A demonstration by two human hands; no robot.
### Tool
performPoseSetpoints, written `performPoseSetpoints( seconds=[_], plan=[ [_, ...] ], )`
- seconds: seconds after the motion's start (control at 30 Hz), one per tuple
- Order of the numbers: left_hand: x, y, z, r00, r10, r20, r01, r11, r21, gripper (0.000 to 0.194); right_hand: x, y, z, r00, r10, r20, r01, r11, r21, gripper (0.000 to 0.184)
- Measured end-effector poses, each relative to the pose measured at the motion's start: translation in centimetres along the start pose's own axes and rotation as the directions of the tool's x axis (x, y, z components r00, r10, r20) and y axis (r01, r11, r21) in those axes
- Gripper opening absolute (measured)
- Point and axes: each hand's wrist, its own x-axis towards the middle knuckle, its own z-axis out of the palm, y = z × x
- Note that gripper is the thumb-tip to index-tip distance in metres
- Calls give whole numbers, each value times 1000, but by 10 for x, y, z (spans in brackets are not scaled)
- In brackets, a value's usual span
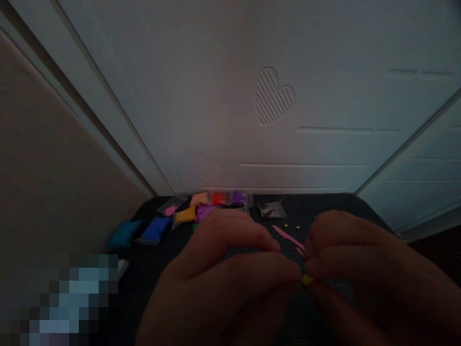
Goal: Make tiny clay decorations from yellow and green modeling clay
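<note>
Hands (223,269) — pinching tiny piece (307,279) (yellow, some green).

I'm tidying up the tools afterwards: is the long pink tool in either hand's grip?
No, the pink tool lies on the dark table, beyond the fingertips.

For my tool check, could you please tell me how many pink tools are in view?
2: the long pink tool reaches toward the right hand, and the short pink tool lies just nearer, beside its fingers. The hand may hide more.
</note>
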Motion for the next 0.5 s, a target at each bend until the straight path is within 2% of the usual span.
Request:
performPoseSetpoints(
  seconds=[0.17,0.33,0.5],
  plan=[
    [1,-3,-1,999,29,39,-29,1000,-8,12,-1,0,-1,1000,-17,-3,17,999,-46,11],
    [2,-5,-3,998,48,49,-48,999,-5,13,-2,-4,3,998,44,-34,-46,998,-45,7],
    [3,-1,-2,996,58,67,-60,998,17,10,1,-2,3,1000,9,-13,-10,999,-35,12]
  ],
)
